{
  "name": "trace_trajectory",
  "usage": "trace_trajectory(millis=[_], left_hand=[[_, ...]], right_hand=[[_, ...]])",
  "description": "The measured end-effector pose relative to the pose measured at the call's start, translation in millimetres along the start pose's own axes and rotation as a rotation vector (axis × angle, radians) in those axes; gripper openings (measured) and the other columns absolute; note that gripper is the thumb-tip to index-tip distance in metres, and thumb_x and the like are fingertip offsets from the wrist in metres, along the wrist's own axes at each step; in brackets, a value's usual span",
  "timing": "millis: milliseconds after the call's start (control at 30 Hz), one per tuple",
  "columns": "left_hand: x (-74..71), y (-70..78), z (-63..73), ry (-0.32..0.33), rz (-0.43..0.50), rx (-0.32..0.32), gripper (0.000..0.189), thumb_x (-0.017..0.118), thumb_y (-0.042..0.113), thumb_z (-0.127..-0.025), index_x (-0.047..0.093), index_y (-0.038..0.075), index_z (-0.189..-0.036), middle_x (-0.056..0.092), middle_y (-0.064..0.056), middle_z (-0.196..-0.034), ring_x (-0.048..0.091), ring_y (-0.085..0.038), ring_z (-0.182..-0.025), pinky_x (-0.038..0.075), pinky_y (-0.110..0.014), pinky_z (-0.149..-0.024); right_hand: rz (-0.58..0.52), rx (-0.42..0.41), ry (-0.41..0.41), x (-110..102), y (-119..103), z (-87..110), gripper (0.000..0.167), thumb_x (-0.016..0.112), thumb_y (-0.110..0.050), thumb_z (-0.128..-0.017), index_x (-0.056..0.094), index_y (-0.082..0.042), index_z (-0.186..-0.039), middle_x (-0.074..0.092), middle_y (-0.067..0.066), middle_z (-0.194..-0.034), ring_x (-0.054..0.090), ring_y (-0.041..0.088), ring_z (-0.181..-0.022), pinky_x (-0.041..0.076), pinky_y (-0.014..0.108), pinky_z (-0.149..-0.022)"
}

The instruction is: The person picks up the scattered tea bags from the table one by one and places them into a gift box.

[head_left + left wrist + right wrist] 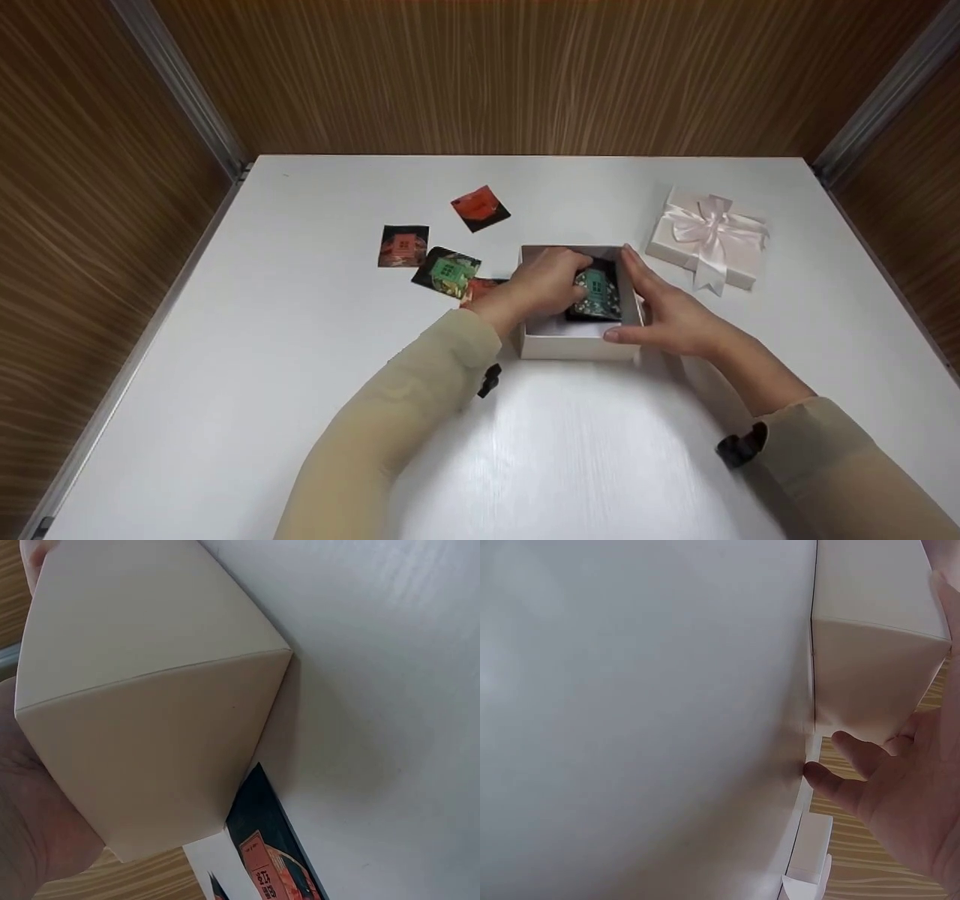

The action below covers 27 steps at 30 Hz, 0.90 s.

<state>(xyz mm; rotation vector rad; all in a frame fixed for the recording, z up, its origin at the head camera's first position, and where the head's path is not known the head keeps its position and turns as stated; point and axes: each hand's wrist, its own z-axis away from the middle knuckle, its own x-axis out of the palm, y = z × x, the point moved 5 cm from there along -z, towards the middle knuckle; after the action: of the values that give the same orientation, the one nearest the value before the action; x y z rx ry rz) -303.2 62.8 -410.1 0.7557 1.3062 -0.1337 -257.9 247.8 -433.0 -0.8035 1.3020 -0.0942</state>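
Observation:
An open white box (577, 347) stands on the table, and inside it lies a small dark square packet (598, 294) with a green house-like print. My left hand (547, 281) reaches over the box's left wall, thumb and index finger curled at the packet's left edge; its other fingertips are hidden. Around the box's right side, my right hand (675, 319) steadies it, thumb at the front edge and a finger at the back corner. In the right wrist view, some fingers of the right hand (907, 795) extend past the box (877, 675).
Left of the box lie a red packet (480, 208), a pink-printed packet (403, 246), a green-printed one (448, 271) and another red one (480, 289), partly hidden by the left forearm. A white lid (679, 244) with a pink ribbon bow (712, 229) rests at the back right.

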Motion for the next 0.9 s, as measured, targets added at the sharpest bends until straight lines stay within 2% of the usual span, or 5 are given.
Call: trace_trajectory(millis=[200,467,667,900], left_hand=[[-0.2,0.3,-1.0,-0.028,-0.014,-0.021,0.052,0.068,0.023,-0.103,0.059,0.011,-0.153,0.063,-0.003,-0.149,0.058,-0.018,-0.135,0.044,-0.034,-0.113],[1.6,-0.5,-3.6,-0.072,-0.040,-0.042,0.044,0.067,0.030,-0.103,0.066,0.012,-0.144,0.071,-0.002,-0.126,0.063,-0.016,-0.110,0.050,-0.037,-0.100],[2.2,0.1,-3.6,-0.097,-0.053,-0.038,0.038,0.065,0.032,-0.104,0.070,0.012,-0.136,0.072,-0.001,-0.118,0.063,-0.016,-0.104,0.051,-0.037,-0.096],[1.6,1.6,-1.9,-0.088,-0.059,-0.034,0.042,0.067,0.031,-0.103,0.067,0.013,-0.141,0.071,-0.002,-0.123,0.063,-0.017,-0.109,0.050,-0.036,-0.098]], right_hand=[[0.001,0.003,0.001,-0.3,-1.1,0.0,0.122,0.082,-0.053,-0.090,0.000,-0.016,-0.172,-0.001,0.008,-0.178,0.017,0.042,-0.159,0.024,0.062,-0.123],[-0.008,0.010,0.001,0.6,-1.0,0.7,0.123,0.083,-0.053,-0.090,-0.001,-0.016,-0.172,-0.002,0.006,-0.178,0.018,0.044,-0.158,0.024,0.063,-0.122],[-0.015,0.003,0.003,0.7,-1.5,1.1,0.123,0.083,-0.053,-0.090,-0.001,-0.017,-0.172,-0.001,0.008,-0.178,0.017,0.043,-0.158,0.024,0.063,-0.123],[-0.017,0.011,0.003,0.5,-1.0,0.9,0.124,0.083,-0.053,-0.089,-0.002,-0.019,-0.172,-0.002,0.005,-0.178,0.017,0.042,-0.158,0.023,0.063,-0.123]])
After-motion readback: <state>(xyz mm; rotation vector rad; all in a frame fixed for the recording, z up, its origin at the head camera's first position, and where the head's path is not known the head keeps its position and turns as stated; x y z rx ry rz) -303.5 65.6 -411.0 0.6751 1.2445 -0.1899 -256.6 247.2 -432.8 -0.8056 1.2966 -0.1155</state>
